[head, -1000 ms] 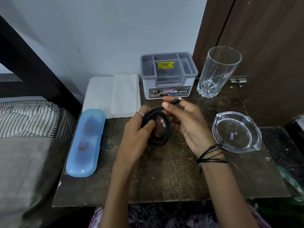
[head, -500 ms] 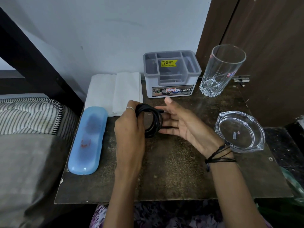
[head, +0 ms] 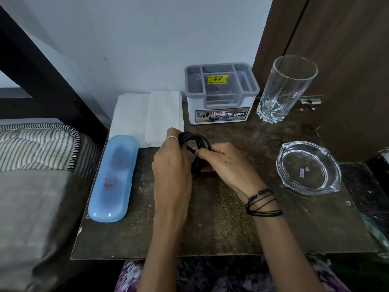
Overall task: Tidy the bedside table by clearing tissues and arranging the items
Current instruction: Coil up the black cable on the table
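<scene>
**Coiled cable held in both hands above table**

A black coiled cable (head: pixel 196 148) is gripped by both hands held together at table centre. The left hand (head: pixel 171 163) is wrapped around the coil's left side, a ring seen on one finger. The right hand (head: pixel 226 165) is pinched onto the coil's right side; black bands are worn on that wrist. Folded tissues (head: pixel 147 116) lie just beyond the left hand, flat on the table (head: pixel 221 228). A blue case (head: pixel 114 178) is placed left of the left hand. A grey organiser (head: pixel 221 93) stands beyond the hands. A glass (head: pixel 284 89) stands upright beyond the right hand. An ashtray (head: pixel 308 167) sits right of the right hand.
</scene>
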A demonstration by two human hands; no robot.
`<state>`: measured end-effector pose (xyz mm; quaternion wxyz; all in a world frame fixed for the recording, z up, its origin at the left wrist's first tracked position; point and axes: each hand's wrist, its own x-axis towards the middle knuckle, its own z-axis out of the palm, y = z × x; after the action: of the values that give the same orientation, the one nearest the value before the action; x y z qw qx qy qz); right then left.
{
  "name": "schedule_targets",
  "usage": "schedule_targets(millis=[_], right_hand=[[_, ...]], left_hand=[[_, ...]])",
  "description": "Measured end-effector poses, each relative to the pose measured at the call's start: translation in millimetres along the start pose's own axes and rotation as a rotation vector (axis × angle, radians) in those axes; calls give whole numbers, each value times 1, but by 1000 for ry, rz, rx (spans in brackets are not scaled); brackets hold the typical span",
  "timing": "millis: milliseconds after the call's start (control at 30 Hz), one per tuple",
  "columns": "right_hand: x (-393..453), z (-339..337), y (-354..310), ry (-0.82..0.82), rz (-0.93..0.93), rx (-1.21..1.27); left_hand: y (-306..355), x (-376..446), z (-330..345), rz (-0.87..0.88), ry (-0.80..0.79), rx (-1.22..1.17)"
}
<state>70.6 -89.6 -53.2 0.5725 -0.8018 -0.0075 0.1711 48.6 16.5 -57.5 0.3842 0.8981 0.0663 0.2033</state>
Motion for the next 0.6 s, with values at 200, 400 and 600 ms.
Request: schedule_targets(millis=[200,400,600], right_hand=[[0,8,-1,255,2,7],[-6,8,-6,426,-37,-96],[-7,8,-8,428,-43,-210]], left_hand=[[5,-1,1,26,-32,-48],[10,-7,9,13,-45,-59],[5,-7,11,-14,-30,-58]])
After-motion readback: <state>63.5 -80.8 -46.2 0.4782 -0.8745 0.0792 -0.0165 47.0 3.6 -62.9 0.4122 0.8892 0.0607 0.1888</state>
